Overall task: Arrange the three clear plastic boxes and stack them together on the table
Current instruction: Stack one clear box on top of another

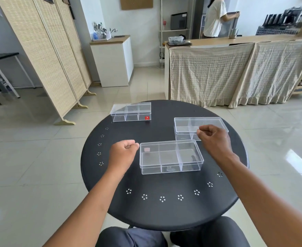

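Note:
Three clear plastic boxes lie apart on a round black table (164, 211). The nearest box (170, 158) sits at the table's middle, with inner dividers. A second box (187, 126) lies behind it to the right. The third box (131, 111), with a red sticker, rests at the far left edge. My left hand (123, 154) is curled into a fist just left of the nearest box, holding nothing. My right hand (214, 138) hovers with curled fingers over the front right of the second box, hiding part of it; no grip on it is visible.
The table's rim has small white dot patterns. My knees show below its near edge. Beyond stand a folding wicker screen (45, 56), a white cabinet (113, 63), a cloth-draped counter (235, 72) and a person (216, 16) at the back.

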Demonstrator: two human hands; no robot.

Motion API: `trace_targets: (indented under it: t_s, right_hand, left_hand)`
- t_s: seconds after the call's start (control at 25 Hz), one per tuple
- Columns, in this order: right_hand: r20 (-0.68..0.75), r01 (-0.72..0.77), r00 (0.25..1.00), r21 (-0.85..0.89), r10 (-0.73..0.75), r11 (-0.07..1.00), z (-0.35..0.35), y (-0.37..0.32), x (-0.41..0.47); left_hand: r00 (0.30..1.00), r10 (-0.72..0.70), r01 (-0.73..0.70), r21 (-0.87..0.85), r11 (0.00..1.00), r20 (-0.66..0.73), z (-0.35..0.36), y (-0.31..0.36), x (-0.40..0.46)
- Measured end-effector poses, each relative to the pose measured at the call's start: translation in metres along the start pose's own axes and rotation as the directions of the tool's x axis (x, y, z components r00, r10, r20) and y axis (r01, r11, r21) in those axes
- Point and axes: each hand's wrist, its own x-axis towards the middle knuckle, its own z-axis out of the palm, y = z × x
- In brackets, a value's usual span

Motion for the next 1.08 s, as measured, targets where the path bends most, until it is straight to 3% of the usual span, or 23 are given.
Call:
trace_targets:
  t_s: [0.32, 0.52, 0.68, 1.08]
  right_hand:
    - [0.051, -0.077, 0.996, 0.009, 0.076, 0.997, -0.002, 0.038, -0.022]
    - [0.081, -0.108, 0.991, -0.002, 0.108, 0.994, 0.014, 0.047, -0.025]
    - [0.087, -0.132, 0.989, 0.143, 0.121, 0.981, 0.034, 0.033, -0.024]
    - [0.174, -0.061, 0.984, 0.236, 0.019, 0.970, 0.136, -0.047, 0.015]
  left_hand:
    - [0.999, 0.011, -0.004, 0.149, 0.989, -0.047, 0.027, -0.010, -0.031]
    - [0.995, -0.025, 0.038, 0.145, 0.989, -0.092, 0.030, -0.015, -0.043]
    - [0.986, 0.003, 0.025, 0.164, 0.986, -0.167, 0.015, -0.016, -0.037]
    - [0.931, 0.052, -0.034, 0.058, 0.998, -0.360, -0.061, 0.005, 0.064]
